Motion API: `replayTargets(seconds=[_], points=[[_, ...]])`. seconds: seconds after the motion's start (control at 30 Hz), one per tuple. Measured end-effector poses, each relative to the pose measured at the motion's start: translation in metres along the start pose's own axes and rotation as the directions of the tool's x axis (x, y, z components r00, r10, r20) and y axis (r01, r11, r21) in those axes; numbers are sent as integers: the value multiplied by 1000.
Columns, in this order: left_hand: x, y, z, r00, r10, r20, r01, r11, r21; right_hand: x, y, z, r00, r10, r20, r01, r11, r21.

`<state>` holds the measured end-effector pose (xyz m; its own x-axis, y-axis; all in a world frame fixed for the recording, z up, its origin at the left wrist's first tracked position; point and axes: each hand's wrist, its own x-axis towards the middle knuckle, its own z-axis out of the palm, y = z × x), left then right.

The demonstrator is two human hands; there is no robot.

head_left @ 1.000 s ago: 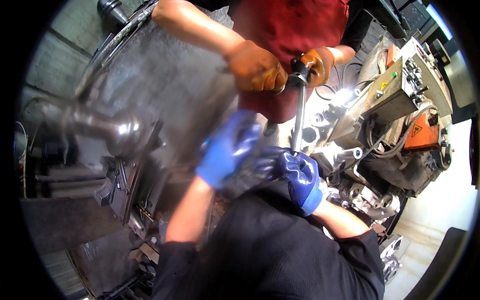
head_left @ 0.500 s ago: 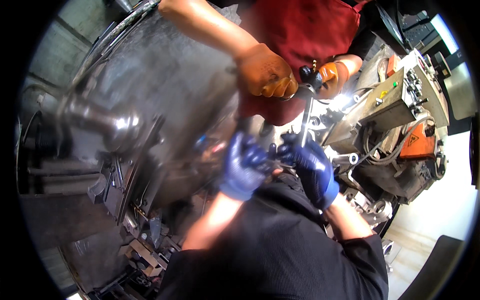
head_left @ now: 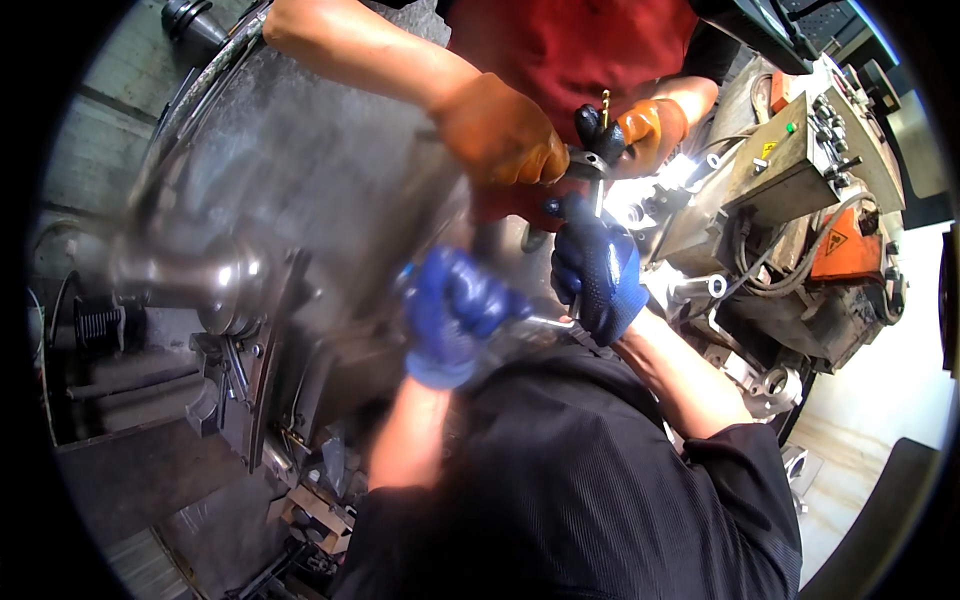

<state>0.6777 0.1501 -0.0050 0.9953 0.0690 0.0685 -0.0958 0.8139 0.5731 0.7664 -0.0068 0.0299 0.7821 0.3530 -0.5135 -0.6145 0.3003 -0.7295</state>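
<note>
My right hand, in a blue glove, is shut on the upright steel shaft of a long-handled tool. A co-worker in a red shirt holds the tool's black head with two orange-gloved hands, just above my right hand. My left hand, also blue-gloved and blurred, is curled into a fist to the left of the right hand. A short bright metal piece shows between my two hands. Whether the left fist grips it is unclear. All hands work against a large grey metal drum.
A grey control box with buttons and an orange warning-marked housing stands at the right, with cables and steel fittings below it. At the left are a shiny shaft end and dark machine parts. Wooden scraps lie low down.
My two hands came together, then parted. The right hand slid up the tool shaft toward the orange gloves. The left hand moved left and lower. The view shifted.
</note>
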Motion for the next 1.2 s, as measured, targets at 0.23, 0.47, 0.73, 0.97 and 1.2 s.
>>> replayTargets(seconds=[0.23, 0.47, 0.73, 0.97, 1.2], points=[[-8, 12, 31, 995, 55, -83, -5, 860, 511, 14, 21, 2, 990, -92, -105, 83, 992, -91], [2, 21, 68, 997, 14, 78, -73, 546, 835, 27, 27, -4, 983, -158, -97, 134, 967, -217], [8, 15, 79, 981, -188, 51, 53, 512, 858, 35, 35, -14, 925, -380, 11, 356, 854, -379], [16, -8, 89, 975, -182, 130, -72, 296, 953, 38, 38, -19, 916, -402, 8, 368, 830, -418], [24, -35, 112, 943, -227, 244, -251, 0, 968, 57, 42, -34, 965, -259, 30, 257, 925, -280]])
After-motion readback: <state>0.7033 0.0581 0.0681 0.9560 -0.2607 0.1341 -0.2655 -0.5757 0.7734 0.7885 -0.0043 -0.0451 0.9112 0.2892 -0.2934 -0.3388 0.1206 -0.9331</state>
